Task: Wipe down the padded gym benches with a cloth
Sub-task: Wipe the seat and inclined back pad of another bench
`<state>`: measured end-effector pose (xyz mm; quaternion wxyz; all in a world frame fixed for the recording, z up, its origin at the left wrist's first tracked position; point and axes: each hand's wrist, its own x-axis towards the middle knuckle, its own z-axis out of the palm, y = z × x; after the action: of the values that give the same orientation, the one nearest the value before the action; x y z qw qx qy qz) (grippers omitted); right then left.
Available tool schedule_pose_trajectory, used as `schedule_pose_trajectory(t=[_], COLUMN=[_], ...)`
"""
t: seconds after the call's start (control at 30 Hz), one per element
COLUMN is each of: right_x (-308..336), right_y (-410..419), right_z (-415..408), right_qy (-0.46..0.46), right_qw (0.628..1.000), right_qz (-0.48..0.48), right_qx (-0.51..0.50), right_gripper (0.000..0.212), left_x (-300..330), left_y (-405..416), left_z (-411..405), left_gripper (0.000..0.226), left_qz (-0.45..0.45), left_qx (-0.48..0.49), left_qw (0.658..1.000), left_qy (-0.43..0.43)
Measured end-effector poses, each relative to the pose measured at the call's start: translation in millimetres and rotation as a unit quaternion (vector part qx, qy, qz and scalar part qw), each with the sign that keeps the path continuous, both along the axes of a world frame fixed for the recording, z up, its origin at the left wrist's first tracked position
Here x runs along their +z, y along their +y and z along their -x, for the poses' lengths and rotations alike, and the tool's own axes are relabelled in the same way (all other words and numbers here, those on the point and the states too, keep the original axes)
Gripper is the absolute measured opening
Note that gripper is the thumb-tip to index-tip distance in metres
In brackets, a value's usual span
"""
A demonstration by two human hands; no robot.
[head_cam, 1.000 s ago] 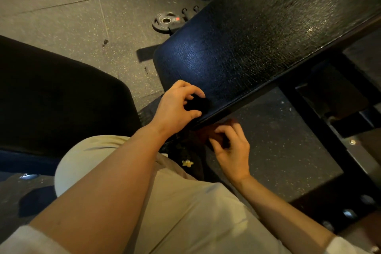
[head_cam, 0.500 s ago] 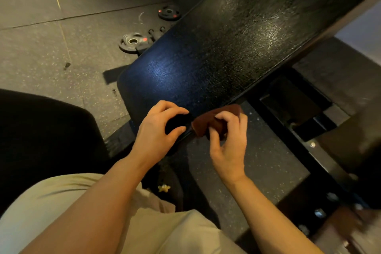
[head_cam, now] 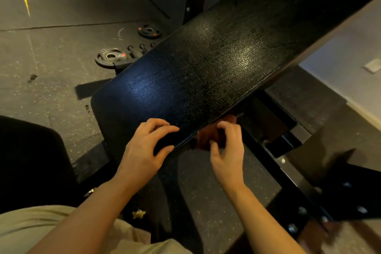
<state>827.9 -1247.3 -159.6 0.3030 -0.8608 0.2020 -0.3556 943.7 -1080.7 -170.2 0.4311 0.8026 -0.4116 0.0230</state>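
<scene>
While the left hand (head_cam: 144, 150) grips the long black padded bench (head_cam: 206, 68) at its near edge, the right hand (head_cam: 226, 150) pinches the reddish-brown cloth (head_cam: 208, 136) just below that edge.

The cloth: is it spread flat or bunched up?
Bunched: the cloth sits crumpled in the right hand, against the bench pad's edge.
</scene>
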Motion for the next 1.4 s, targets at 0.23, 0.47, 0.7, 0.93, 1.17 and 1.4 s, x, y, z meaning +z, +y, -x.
schedule_pose_trajectory(t=[0.23, 0.47, 0.7, 0.93, 1.17, 1.4], right_x=[18.7, -21.5, -34.6, -10.3, -2.5, -18.1], right_y=[14.2, 69.0, 91.3, 96.5, 64.8, 55.6], right_z=[-7.0, -5.0, 7.0, 14.7, 1.0, -2.8], right_qy=[-0.092, -0.067, -0.005, -0.003, -0.063, -0.038], right_qw=[0.991, 0.997, 0.985, 0.858, 0.99, 0.995], right_qz=[-0.013, -0.02, -0.079, -0.434, -0.09, 0.031], right_qx=[-0.091, 0.021, 0.153, 0.275, 0.09, 0.082], right_gripper=[0.04, 0.027, 0.031, 0.05, 0.028, 0.022], left_x=[-2.8, -0.6, 17.8, 22.9, 19.4, 15.9], left_y=[20.9, 38.9, 52.3, 64.1, 80.1, 48.1], left_z=[-12.4, -11.0, 20.8, 33.2, 13.2, 36.6], left_gripper=[0.046, 0.057, 0.06, 0.062, 0.047, 0.049], left_qz=[-0.028, -0.065, -0.016, -0.052, 0.004, -0.104], left_qx=[0.076, 0.119, -0.063, -0.066, 0.306, 0.127], left_qw=[0.996, 0.986, 0.987, 0.979, 0.944, 0.977], left_qy=[0.033, 0.095, 0.144, 0.186, 0.126, 0.135])
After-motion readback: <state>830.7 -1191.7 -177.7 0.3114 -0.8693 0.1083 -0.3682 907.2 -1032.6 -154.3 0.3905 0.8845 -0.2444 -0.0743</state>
